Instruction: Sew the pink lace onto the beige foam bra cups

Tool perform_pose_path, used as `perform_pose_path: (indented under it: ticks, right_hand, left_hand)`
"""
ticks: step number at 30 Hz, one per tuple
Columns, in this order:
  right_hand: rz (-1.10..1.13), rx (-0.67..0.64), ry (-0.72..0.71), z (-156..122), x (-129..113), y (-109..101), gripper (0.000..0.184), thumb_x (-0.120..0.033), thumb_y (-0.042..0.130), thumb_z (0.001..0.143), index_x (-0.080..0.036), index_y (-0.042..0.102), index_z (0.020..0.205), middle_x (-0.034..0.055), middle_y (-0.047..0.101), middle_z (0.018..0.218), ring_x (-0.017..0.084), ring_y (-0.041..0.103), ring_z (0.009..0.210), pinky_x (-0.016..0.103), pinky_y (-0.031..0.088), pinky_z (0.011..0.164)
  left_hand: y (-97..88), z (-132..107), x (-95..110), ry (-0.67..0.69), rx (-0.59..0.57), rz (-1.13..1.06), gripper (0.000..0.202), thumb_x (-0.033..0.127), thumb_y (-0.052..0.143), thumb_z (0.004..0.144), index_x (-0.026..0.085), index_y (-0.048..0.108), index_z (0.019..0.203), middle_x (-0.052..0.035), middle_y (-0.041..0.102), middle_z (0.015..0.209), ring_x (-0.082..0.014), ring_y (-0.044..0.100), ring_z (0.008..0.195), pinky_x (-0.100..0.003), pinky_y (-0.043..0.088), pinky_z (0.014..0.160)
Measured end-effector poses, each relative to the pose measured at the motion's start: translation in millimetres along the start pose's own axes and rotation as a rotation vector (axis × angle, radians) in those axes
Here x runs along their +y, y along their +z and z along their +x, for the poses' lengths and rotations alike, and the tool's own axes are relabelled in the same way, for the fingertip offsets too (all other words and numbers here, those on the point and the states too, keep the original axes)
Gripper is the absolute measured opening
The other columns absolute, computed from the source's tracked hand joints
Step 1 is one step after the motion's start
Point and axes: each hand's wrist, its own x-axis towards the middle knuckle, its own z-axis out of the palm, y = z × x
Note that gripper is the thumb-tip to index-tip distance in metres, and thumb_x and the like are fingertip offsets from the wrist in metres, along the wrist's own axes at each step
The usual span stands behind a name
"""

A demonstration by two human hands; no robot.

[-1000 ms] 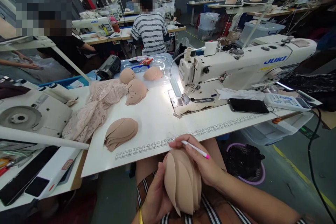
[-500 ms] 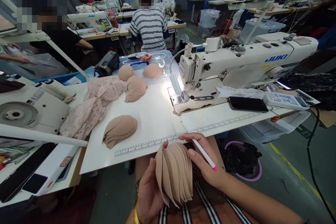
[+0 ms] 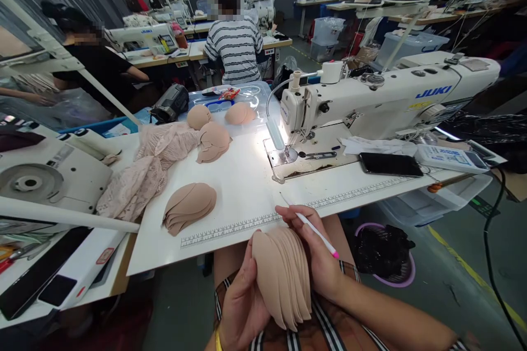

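Observation:
In front of my lap, my left hand [image 3: 242, 296] is wrapped round the left side and underside of a stack of beige bra cups [image 3: 282, 279], fanned like leaves. My right hand [image 3: 319, 252] holds a slim white pen [image 3: 315, 233] with a pink end, its thin tip pointing up and left over the table edge. The right fingers lie along the far right side of the stack. On the white table [image 3: 242, 192], another pile of bra cups [image 3: 189, 207] lies to the left, with more cups [image 3: 214, 141] behind it.
A JUKI sewing machine [image 3: 370, 93] stands at the right, with thread snips [image 3: 321, 155] and a black phone [image 3: 390, 164] nearby. Pale lace fabric [image 3: 135, 181] lies at the left. A printed ruler [image 3: 247, 225] runs along the front edge. Two people sit further back.
The outer cup, which stood apart at the left, now lies against the stack. The stack has moved slightly right, and the pen has shifted slightly up and left.

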Motion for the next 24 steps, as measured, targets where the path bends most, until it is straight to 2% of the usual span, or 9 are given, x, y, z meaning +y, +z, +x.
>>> perform_pose_path:
  ticks: [2, 4, 7, 10, 13, 17, 19, 21, 24]
  right_hand:
    - [0.081, -0.029, 0.077, -1, 2, 2, 0.031, -0.052, 0.048, 0.105, -0.030, 0.057, 0.125, 0.0089, 0.069, 0.134, 0.027, 0.065, 0.112, 0.047, 0.051, 0.100]
    - [0.113, -0.050, 0.071, -2, 3, 4, 0.033, -0.054, 0.050, 0.103, -0.029, 0.058, 0.122, 0.0092, 0.072, 0.124, 0.027, 0.067, 0.105, 0.047, 0.054, 0.095]
    - [0.077, -0.007, -0.022, -4, 3, 5, 0.030, -0.055, 0.052, 0.102, -0.030, 0.059, 0.118, 0.0076, 0.071, 0.116, 0.028, 0.066, 0.107, 0.046, 0.055, 0.095]
    - [0.015, -0.015, -0.105, -4, 2, 3, 0.029, -0.053, 0.051, 0.103, -0.030, 0.060, 0.119, 0.0081, 0.070, 0.116, 0.030, 0.064, 0.115, 0.048, 0.052, 0.101]
    - [-0.029, -0.031, -0.198, -4, 0, 2, 0.030, -0.051, 0.050, 0.104, -0.030, 0.059, 0.123, 0.0087, 0.068, 0.117, 0.030, 0.061, 0.121, 0.051, 0.047, 0.108]
    - [-0.095, 0.003, -0.292, -1, -2, -1, 0.025, -0.046, 0.052, 0.105, -0.032, 0.060, 0.125, 0.0074, 0.068, 0.116, 0.029, 0.060, 0.120, 0.051, 0.043, 0.110]
    - [-0.113, 0.070, -0.327, 3, -5, -5, 0.021, -0.043, 0.054, 0.106, -0.031, 0.062, 0.121, 0.0059, 0.069, 0.106, 0.026, 0.063, 0.106, 0.046, 0.047, 0.101]
    - [-0.093, 0.107, -0.325, 8, -10, -11, 0.018, -0.041, 0.053, 0.107, -0.029, 0.064, 0.115, 0.0017, 0.066, 0.084, 0.021, 0.062, 0.080, 0.036, 0.049, 0.080]
    - [-0.031, 0.099, -0.223, 18, -23, -20, 0.020, -0.041, 0.052, 0.108, -0.026, 0.064, 0.109, -0.0048, 0.057, 0.058, 0.016, 0.046, 0.054, 0.030, 0.037, 0.060]
  left_hand:
    - [-0.8, 0, 0, -0.049, -0.012, -0.004, 0.038, 0.035, 0.053, 0.104, 0.036, 0.067, 0.139, -0.0002, 0.065, 0.145, -0.0270, 0.046, 0.147, -0.041, 0.021, 0.129]
    - [-0.3, 1, 1, -0.063, -0.008, -0.009, 0.037, 0.031, 0.053, 0.103, 0.034, 0.070, 0.136, -0.0015, 0.067, 0.143, -0.0271, 0.050, 0.144, -0.042, 0.022, 0.129]
    - [2.4, 3, 4, -0.053, -0.040, -0.005, 0.040, 0.022, 0.057, 0.098, 0.036, 0.070, 0.134, 0.0003, 0.067, 0.142, -0.0248, 0.054, 0.140, -0.041, 0.023, 0.128]
    - [5.7, 5, 4, -0.067, -0.051, 0.016, 0.045, 0.031, 0.064, 0.095, 0.035, 0.066, 0.140, -0.0006, 0.064, 0.146, -0.0276, 0.046, 0.147, -0.041, 0.019, 0.129]
    - [5.5, 5, 4, -0.147, -0.051, 0.050, 0.044, 0.042, 0.067, 0.094, 0.027, 0.071, 0.136, -0.0048, 0.066, 0.143, -0.0325, 0.040, 0.151, -0.043, 0.019, 0.130]
    - [0.0, 0, 6, -0.114, -0.022, 0.105, 0.050, 0.039, 0.075, 0.089, 0.027, 0.070, 0.137, -0.0068, 0.068, 0.141, -0.0357, 0.045, 0.147, -0.045, 0.027, 0.127]
    - [-3.0, -4, 10, -0.075, -0.002, 0.154, 0.063, 0.038, 0.083, 0.082, 0.029, 0.065, 0.142, -0.0073, 0.068, 0.141, -0.0373, 0.048, 0.144, -0.046, 0.033, 0.124]
    - [-6.2, -8, 15, -0.059, 0.022, 0.204, 0.073, 0.037, 0.086, 0.079, 0.030, 0.060, 0.147, -0.0087, 0.068, 0.140, -0.0386, 0.053, 0.139, -0.047, 0.039, 0.121]
    - [-12.0, -13, 23, -0.017, 0.079, 0.259, 0.088, 0.035, 0.088, 0.075, 0.031, 0.050, 0.154, -0.0102, 0.067, 0.140, -0.0392, 0.060, 0.132, -0.048, 0.046, 0.115]
